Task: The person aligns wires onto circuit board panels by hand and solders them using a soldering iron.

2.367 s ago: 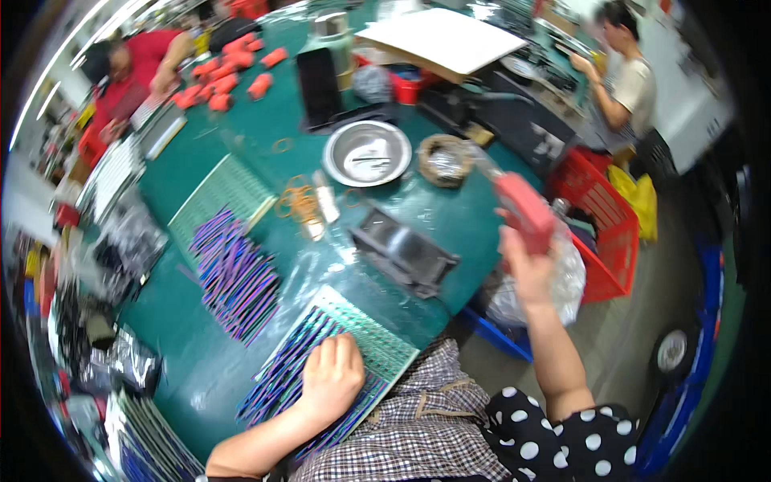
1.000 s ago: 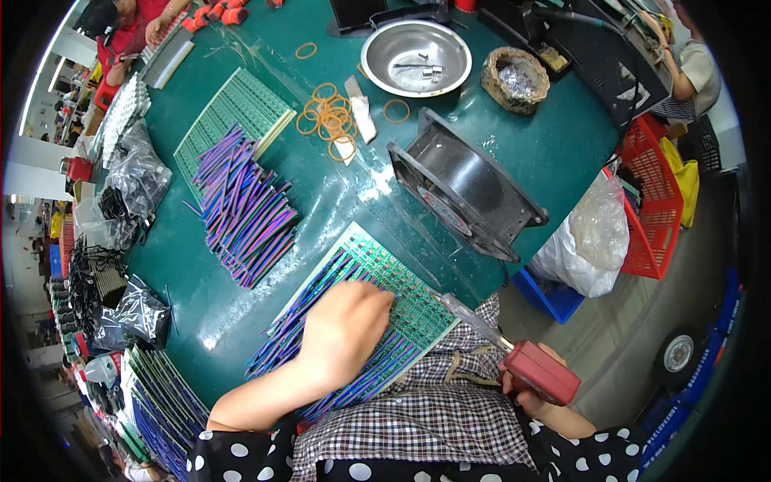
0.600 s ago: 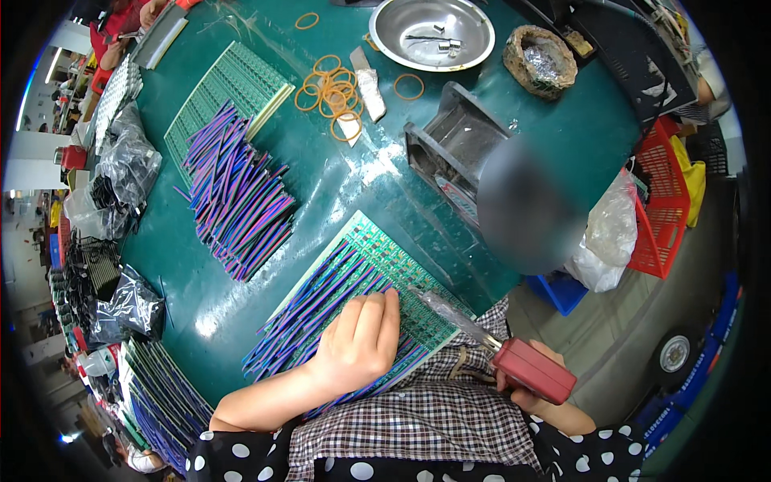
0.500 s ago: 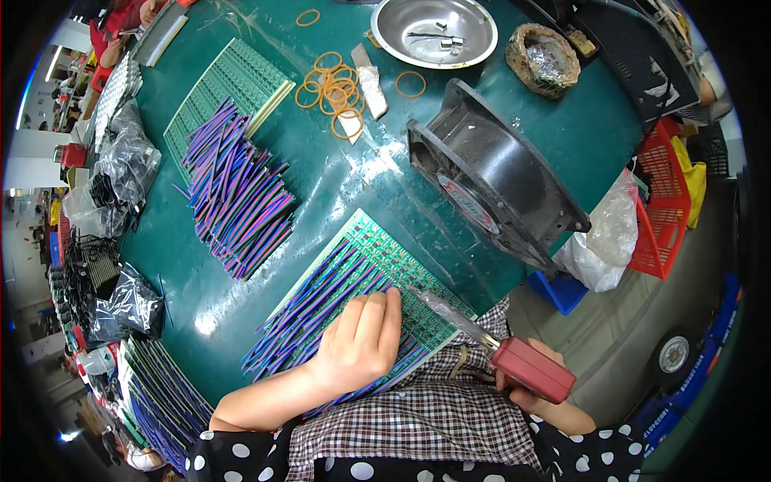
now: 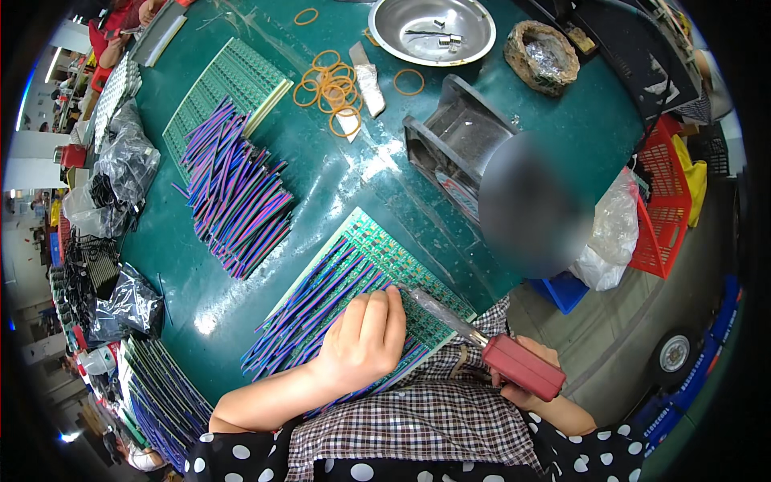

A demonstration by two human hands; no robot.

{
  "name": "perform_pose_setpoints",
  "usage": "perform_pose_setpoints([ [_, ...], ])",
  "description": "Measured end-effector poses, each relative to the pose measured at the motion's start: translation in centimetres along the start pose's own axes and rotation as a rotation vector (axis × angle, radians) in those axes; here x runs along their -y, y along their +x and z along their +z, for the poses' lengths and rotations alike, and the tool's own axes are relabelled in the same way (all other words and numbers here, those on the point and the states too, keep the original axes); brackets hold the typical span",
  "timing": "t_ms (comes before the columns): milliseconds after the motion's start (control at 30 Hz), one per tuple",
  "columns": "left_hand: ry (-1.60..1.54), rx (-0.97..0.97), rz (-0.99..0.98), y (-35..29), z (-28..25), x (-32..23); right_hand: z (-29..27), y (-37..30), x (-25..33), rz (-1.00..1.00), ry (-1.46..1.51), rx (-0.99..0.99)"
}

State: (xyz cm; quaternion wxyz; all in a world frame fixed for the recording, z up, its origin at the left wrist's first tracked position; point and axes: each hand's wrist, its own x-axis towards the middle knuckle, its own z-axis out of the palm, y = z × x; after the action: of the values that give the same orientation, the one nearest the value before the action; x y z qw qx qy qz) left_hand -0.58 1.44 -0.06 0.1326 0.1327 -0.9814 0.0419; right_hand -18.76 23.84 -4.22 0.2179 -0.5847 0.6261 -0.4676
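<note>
On the green counter (image 5: 590,120), a circuit-board panel (image 5: 384,249) lies at the near edge with blue-and-purple wires (image 5: 315,289) across it. Beyond, to the left, rests a wire heap (image 5: 241,201); farther off stands a steel bowl (image 5: 474,32). A red-handled tool (image 5: 526,367) sits in the right hand (image 5: 520,397), its grip wrapped round the handle, the tool's tip just beside the bent fingers of the left hand (image 5: 361,341); whether that grip pinches a wire, I cannot tell. Orange rubber bands (image 5: 310,95) lie near the bowl.

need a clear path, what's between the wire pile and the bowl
In the head view, rubber bands, a pale strip and a small pale scrap lie between the wire pile and the bowl.
</note>
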Motion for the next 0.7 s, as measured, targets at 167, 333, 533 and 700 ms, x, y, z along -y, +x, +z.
perform_pose_setpoints([
  [167,0.045,0.02,0.014,0.2,-0.1,-0.1,0.0,-0.7,0.1,0.064,0.076,-0.005],
  [333,0.095,0.051,0.045,0.3,-0.3,-0.2,-0.7,-2.6,-0.3,0.231,0.25,0.088],
  [533,0.096,0.11,0.067,0.6,-0.7,-0.2,-0.2,-2.0,0.0,0.159,0.238,-0.003],
  [700,0.074,0.1,0.046,0.4,-0.8,-0.3,-0.8,-0.1,0.5,0.038,0.011,0.081],
])
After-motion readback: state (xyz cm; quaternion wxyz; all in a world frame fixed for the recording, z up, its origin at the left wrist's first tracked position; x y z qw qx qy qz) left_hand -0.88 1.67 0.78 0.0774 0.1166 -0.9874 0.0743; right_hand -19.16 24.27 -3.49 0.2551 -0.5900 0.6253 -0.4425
